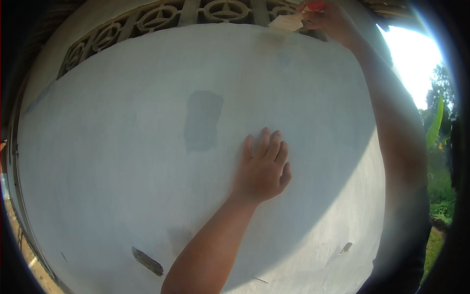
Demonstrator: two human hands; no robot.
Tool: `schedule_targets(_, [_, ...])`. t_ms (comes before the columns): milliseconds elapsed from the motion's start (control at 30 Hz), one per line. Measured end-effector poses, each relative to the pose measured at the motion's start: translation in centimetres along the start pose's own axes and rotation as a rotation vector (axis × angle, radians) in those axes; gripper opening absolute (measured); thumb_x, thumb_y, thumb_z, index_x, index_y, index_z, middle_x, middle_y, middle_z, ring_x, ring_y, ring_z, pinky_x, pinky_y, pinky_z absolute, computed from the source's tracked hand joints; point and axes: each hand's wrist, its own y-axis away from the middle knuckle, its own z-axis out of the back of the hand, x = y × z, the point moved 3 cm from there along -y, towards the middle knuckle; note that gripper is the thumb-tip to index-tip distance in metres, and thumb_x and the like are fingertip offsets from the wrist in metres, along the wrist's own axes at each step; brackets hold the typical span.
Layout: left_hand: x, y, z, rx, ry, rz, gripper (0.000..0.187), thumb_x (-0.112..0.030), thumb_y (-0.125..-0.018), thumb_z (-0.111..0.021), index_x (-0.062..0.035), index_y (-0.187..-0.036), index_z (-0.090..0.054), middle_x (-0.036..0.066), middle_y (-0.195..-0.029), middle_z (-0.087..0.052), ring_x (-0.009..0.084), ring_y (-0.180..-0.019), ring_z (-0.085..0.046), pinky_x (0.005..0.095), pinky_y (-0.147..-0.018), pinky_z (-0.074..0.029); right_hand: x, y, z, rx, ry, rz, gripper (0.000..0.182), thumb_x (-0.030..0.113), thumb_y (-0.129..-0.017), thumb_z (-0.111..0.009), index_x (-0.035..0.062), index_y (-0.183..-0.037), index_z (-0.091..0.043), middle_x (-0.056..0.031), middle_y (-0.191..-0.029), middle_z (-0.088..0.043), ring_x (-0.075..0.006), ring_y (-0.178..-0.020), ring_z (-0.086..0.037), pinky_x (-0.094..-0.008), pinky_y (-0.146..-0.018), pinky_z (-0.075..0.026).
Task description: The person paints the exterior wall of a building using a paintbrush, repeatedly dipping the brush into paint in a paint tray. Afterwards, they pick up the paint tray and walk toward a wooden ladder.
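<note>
Far left, narrow upright edge (20, 186), slim and dark, where the white wall (122, 147) ends. Along the wall's top edge, a row of pierced blocks (226, 11) with three-spoked rings. Near left, low on the wall, a dark elongated scar (147, 261); right of it and higher, a grey patch (203, 120), darker than the surface around it. Mid-wall, left hand (263, 174): fingers spread apart, back toward the viewer, palm to the wall, apparently resting there, gripping nothing. Farther right, at the top edge just below the blocks, a pale flat piece (285, 22), pinched in the right hand (335, 22), fingers together on it; a red part (316, 6) shows among those fingers. Cannot tell whether red and pale are one object, nor whether the piece touches the wall. Good handling, in my judgement: brace evenly through the left palm, hold the pale piece flat to the surface with light, steady pressure, and mind the knuckles beside the rough blocks. Near right, a small chipped spot (346, 248) in the sunlit part; beyond the right arm, greenery (441, 188).
</note>
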Motion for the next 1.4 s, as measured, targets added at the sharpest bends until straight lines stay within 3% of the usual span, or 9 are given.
schedule_targets(167, [0.0,0.1,-0.1,-0.024,0.005,-0.009,0.033,-0.022,-0.076,-0.054,-0.0055,-0.105,-0.056,0.010,-0.120,-0.051,0.0280,-0.117,-0.043,0.0486,-0.095,-0.033,-1.3,1.7,-2.9,-0.018,0.328,0.050,0.019,0.016,-0.084,-0.057,0.0073,-0.101,-0.062,-0.0056,-0.088,-0.061,-0.0166,-0.086,-0.058,-0.0290,-0.077,-0.049])
schedule_targets(433, [0.3,0.3,-0.2,-0.053,0.018,0.006,0.032,-0.021,-0.075,-0.055,-0.0050,-0.103,-0.056,0.011,-0.119,-0.052,0.0278,-0.116,-0.045,0.0478,-0.095,-0.034,-0.2,0.0,-4.4,-0.147,0.011,0.214,0.006,0.006,-0.081,-0.061,0.0018,-0.086,-0.060,-0.0066,-0.075,-0.060,-0.0150,-0.071,-0.057,-0.0286,-0.065,-0.046])
schedule_targets(533, [0.3,0.5,-0.2,-0.064,0.035,0.005,0.031,-0.020,-0.075,-0.055,-0.0049,-0.102,-0.056,0.011,-0.117,-0.053,0.0276,-0.116,-0.046,0.0472,-0.095,-0.035,1.3,1.4,-5.2,-0.176,0.116,-0.005,0.007,0.006,-0.083,-0.061,0.0012,-0.088,-0.062,-0.0050,-0.075,-0.060,-0.0148,-0.070,-0.057,-0.0291,-0.062,-0.048])
schedule_targets(633, [0.4,0.3,-0.1,-0.094,0.054,0.011,0.029,-0.020,-0.075,-0.055,-0.0048,-0.100,-0.056,0.011,-0.117,-0.053,0.0276,-0.116,-0.046,0.0471,-0.094,-0.036,4.0,1.7,-4.8,0.040,0.283,0.052,0.009,0.007,-0.084,-0.060,-0.0002,-0.089,-0.061,-0.0047,-0.075,-0.060,-0.0140,-0.069,-0.057,-0.0293,-0.061,-0.049])
schedule_targets(733, [0.3,0.5,-0.2,-0.102,0.068,0.016,0.028,-0.019,-0.075,-0.055,-0.0047,-0.098,-0.056,0.011,-0.117,-0.053,0.0278,-0.116,-0.046,0.0472,-0.094,-0.036,2.8,-1.1,-4.6,-0.020,-0.044,0.069,0.011,0.009,-0.085,-0.059,-0.0012,-0.090,-0.061,-0.0073,-0.076,-0.061,-0.0158,-0.068,-0.057,-0.0293,-0.062,-0.049])
schedule_targets(833, [0.3,0.6,-0.3,-0.108,0.063,0.016,0.028,-0.019,-0.074,-0.055,-0.0045,-0.099,-0.056,0.011,-0.117,-0.053,0.0279,-0.116,-0.046,0.0472,-0.094,-0.036,2.8,-0.7,-6.8,-0.190,0.158,0.047,0.010,0.009,-0.085,-0.059,0.0001,-0.090,-0.061,-0.0074,-0.077,-0.062,-0.0163,-0.069,-0.059,-0.0286,-0.062,-0.049])
schedule_targets(1000, [0.4,0.5,-0.1,-0.102,0.077,0.015,0.028,-0.018,-0.075,-0.055,-0.0042,-0.099,-0.056,0.012,-0.117,-0.053,0.0282,-0.115,-0.046,0.0473,-0.094,-0.036,5.1,1.5,-5.4,0.026,0.185,-0.043,0.007,0.007,-0.084,-0.061,0.0021,-0.089,-0.062,-0.0095,-0.081,-0.062,-0.0159,-0.072,-0.059,-0.0300,-0.064,-0.052])
schedule_targets(1100, [0.3,0.5,-0.1,-0.108,0.075,0.026,0.028,-0.018,-0.075,-0.055,-0.0044,-0.099,-0.056,0.012,-0.117,-0.054,0.0281,-0.115,-0.047,0.0469,-0.094,-0.036,2.7,-1.0,-5.6,-0.102,-0.069,0.055,0.007,0.007,-0.084,-0.061,0.0015,-0.088,-0.061,-0.0073,-0.080,-0.061,-0.0146,-0.071,-0.059,-0.0289,-0.064,-0.052])
schedule_targets(1400, [0.5,0.7,0.0,-0.153,0.084,0.012,0.025,-0.017,-0.073,-0.054,-0.0037,-0.095,-0.056,0.013,-0.116,-0.053,0.0279,-0.115,-0.047,0.0463,-0.093,-0.037,5.3,7.7,-7.2,0.143,0.223,0.252,0.014,-0.005,-0.082,-0.053,0.0008,-0.093,-0.061,-0.0074,-0.089,-0.061,-0.0175,-0.078,-0.060,-0.0280,-0.064,-0.051])
